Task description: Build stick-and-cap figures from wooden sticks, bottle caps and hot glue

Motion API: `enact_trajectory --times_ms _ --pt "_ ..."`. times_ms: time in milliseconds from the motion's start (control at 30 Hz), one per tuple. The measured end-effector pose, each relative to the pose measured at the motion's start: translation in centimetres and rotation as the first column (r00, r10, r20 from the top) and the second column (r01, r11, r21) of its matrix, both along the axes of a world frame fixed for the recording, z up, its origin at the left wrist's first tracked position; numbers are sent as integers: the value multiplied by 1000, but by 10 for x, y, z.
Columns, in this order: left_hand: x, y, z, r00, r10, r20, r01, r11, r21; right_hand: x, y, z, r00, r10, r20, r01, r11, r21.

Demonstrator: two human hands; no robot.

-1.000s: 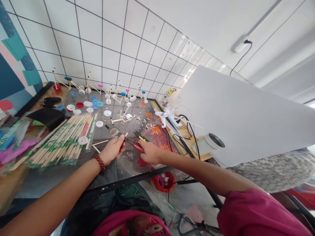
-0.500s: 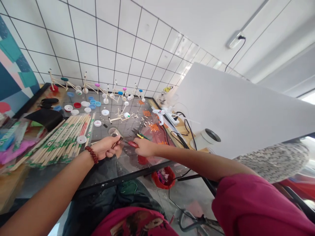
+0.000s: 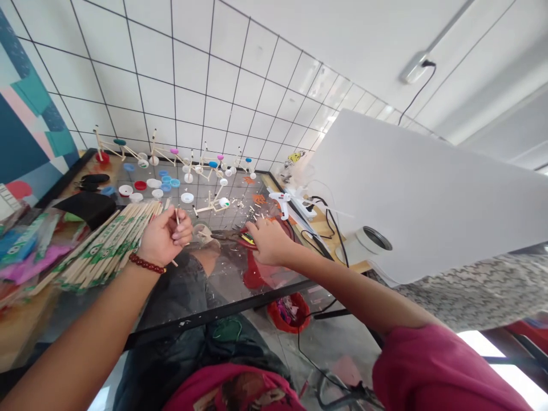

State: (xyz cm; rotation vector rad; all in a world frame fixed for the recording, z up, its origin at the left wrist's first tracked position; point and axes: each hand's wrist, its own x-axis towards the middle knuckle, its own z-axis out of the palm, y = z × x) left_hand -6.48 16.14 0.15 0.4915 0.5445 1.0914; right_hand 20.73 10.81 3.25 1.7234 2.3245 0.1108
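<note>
My left hand (image 3: 168,233) is raised over the front of the glass tabletop, beside a bundle of chopsticks in printed wrappers (image 3: 111,245). Its curled fingers pinch a thin wooden stick (image 3: 178,216). To the right, my right hand (image 3: 270,241) is closed on a pair of pliers (image 3: 226,234) low over the table, dark jaws pointing left toward a roll of clear tape (image 3: 200,233). Red and yellow show on the handles; the palm hides the rest. A small stick model with a white cap (image 3: 211,204) lies beyond both hands.
Several stick-and-cap models (image 3: 158,154) stand along the tiled wall. Loose bottle caps (image 3: 166,187) and wood scraps lie about. A white glue gun (image 3: 282,202), cables and a white canister (image 3: 363,242) are at right. Below the table edge is a red bin (image 3: 291,313).
My hands have moved apart: the left goes left and up, now showing a thin stick. The right has moved right, drawing the red-handled tool away from the left hand. The view has shifted slightly.
</note>
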Motion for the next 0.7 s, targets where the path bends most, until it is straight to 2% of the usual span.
enact_trajectory --times_ms 67,167,300,400,467,567,700 --pt "1 1 1 998 58 31 -57 997 -47 11 2 4 999 -26 -20 26 1000 3" --pt "4 0 2 993 113 41 -109 990 -89 29 8 5 983 -138 -119 139 990 5" --pt "7 3 3 962 273 9 -271 958 -93 50 17 -12 910 -361 -206 368 930 -2" --pt "9 7 0 922 378 -86 -386 916 -114 59 22 -29 852 -471 -228 475 879 -40" --pt "10 8 -4 926 354 -132 -368 924 -107 62 25 -39 826 -512 -237 512 856 -64" --pt "12 7 -12 944 259 -203 -267 964 -13 65 27 -49 798 -550 -247 549 832 -80" --pt "18 -1 -18 943 186 -276 -175 982 66 68 29 -58 791 -552 -264 551 830 -83"
